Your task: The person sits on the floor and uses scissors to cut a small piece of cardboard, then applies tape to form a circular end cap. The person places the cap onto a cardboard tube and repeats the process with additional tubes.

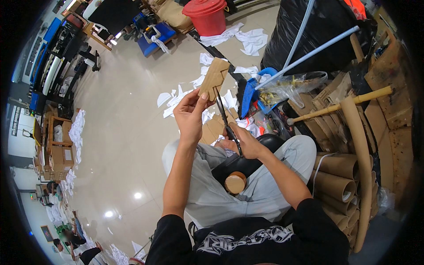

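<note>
My left hand pinches the lower end of a small cardboard piece, holding it up in front of me. A zigzag line or cut runs along the piece's right side. My right hand is wrapped round the handles of a pair of black scissors. Their blades point up and meet the lower right edge of the cardboard, close to my left fingertips. In my lap, between my legs, rests a short round cardboard piece with a flat top, next to a black rounded object.
White scraps litter the floor ahead. To the right are stacked cardboard tubes, a yellow pole, a blue dustpan and a black garbage bag. A red bucket stands at the back; people are far left.
</note>
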The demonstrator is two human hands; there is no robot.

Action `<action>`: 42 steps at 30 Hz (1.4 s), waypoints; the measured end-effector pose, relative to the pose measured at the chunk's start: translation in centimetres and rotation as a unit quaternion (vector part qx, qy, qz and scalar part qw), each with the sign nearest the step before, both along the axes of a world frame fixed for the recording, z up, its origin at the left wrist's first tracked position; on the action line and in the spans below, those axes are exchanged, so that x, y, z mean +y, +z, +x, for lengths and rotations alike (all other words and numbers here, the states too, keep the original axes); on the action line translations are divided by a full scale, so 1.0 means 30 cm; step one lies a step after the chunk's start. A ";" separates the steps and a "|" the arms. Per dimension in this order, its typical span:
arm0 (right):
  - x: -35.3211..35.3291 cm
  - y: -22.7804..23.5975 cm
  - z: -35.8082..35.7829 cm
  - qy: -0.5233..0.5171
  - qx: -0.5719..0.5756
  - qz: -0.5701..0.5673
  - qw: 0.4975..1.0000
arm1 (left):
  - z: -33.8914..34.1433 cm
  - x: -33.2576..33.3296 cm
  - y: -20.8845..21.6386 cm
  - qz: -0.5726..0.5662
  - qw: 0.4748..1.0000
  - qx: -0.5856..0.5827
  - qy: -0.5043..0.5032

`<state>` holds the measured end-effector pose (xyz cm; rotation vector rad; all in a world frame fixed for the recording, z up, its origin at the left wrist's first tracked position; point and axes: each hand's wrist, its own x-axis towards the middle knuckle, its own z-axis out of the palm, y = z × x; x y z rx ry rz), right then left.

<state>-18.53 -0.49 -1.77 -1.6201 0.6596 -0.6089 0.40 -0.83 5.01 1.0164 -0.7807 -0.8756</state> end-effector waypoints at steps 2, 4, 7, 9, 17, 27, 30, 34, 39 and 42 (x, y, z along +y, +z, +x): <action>0.002 0.008 0.008 -0.013 -0.012 0.001 1.000 | -0.020 0.002 -0.013 0.016 1.000 -0.008 0.003; -0.012 0.006 0.000 -0.032 0.000 -0.014 0.999 | -0.041 0.000 -0.017 0.039 0.999 -0.015 0.005; -0.016 0.015 -0.007 -0.063 0.004 -0.013 0.998 | -0.046 0.000 -0.042 0.047 0.999 -0.026 -0.002; -0.018 0.022 -0.004 -0.070 -0.002 -0.033 0.997 | -0.055 -0.001 -0.044 0.041 0.999 -0.030 0.003; -0.024 0.013 -0.017 -0.048 0.003 0.021 0.999 | -0.082 -0.006 -0.049 0.041 0.998 -0.031 0.020; -0.026 0.013 -0.022 -0.063 0.002 -0.001 0.998 | -0.093 -0.014 -0.058 0.043 0.998 -0.025 0.033; -0.025 0.035 -0.025 -0.065 0.010 0.025 0.997 | -0.091 -0.015 -0.060 0.044 0.998 -0.024 0.030; -0.018 0.030 -0.023 -0.079 -0.005 0.023 0.997 | -0.100 -0.015 -0.044 0.051 0.998 -0.027 0.032; -0.010 0.033 -0.020 -0.082 -0.028 0.041 0.995 | -0.101 -0.013 -0.035 0.040 0.999 -0.019 0.027; -0.002 0.041 -0.013 -0.088 -0.021 0.036 0.995 | -0.094 -0.011 -0.038 0.041 0.999 -0.023 0.028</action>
